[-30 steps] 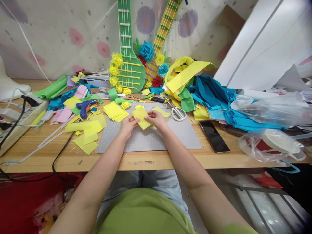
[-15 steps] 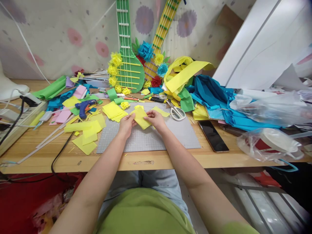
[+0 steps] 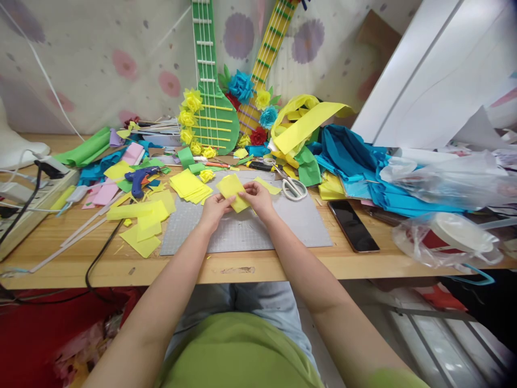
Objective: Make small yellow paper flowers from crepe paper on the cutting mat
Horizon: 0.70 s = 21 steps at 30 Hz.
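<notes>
Over the grey cutting mat, a square of yellow crepe paper is held up between my two hands. My left hand pinches its lower left edge. On its right side, my right hand grips it with thumb and fingers. A stack of yellow paper squares lies left of my hands, with a small yellow paper flower beside it. Another yellow piece rests just behind my right hand. White-handled scissors lie at the mat's right rear.
A blue glue gun and yellow scraps are on the left. A phone lies right of the mat, near a bagged cup. Green and yellow paper guitars lean on the wall. Blue crepe paper is heaped right.
My left hand has shifted slightly toward me and right, from the paper's left corner to its lower edge. The right hand keeps its hold.
</notes>
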### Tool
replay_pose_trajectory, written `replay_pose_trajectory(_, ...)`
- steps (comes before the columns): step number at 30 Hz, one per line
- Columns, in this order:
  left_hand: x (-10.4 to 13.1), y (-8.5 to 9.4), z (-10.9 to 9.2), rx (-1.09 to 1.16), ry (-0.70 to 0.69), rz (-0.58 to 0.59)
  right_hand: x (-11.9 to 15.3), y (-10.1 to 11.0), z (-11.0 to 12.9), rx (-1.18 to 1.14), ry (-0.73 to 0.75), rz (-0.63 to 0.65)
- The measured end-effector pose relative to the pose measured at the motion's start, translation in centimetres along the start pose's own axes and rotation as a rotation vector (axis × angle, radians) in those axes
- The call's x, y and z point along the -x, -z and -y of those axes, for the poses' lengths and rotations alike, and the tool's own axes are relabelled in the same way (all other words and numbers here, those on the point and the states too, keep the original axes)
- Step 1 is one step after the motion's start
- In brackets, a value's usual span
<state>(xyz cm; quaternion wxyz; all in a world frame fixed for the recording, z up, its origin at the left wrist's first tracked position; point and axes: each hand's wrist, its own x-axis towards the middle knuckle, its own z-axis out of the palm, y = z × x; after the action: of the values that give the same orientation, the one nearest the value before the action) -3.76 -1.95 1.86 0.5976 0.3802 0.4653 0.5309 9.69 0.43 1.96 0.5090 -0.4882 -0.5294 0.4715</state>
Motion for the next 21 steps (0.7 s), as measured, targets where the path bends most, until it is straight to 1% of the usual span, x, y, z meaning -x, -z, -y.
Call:
replay_pose_trajectory(3,0.02,-0.06,0.22,-0.010,0.007,-0.011,-0.01,-0.22,-0.12,-0.014,0.035,-0.026)
replay_pose_trajectory(10,-0.29,0.17,0.30,0.009,-0.009,0.010,-0.10,-0.19,-0.32,-0.061,0.012,-0.052)
replay_pose_trajectory(15,-0.48,-0.05,0.29,0.012,-0.045,-0.052,-0.33,-0.22,-0.45,-0.099,-0.008,-0.049)
replay_pose_trajectory(21,-0.48,-0.31,0.21,-0.057,0.025,0.009,-0.66,-0.01,-0.42,-0.131,-0.011,-0.124)
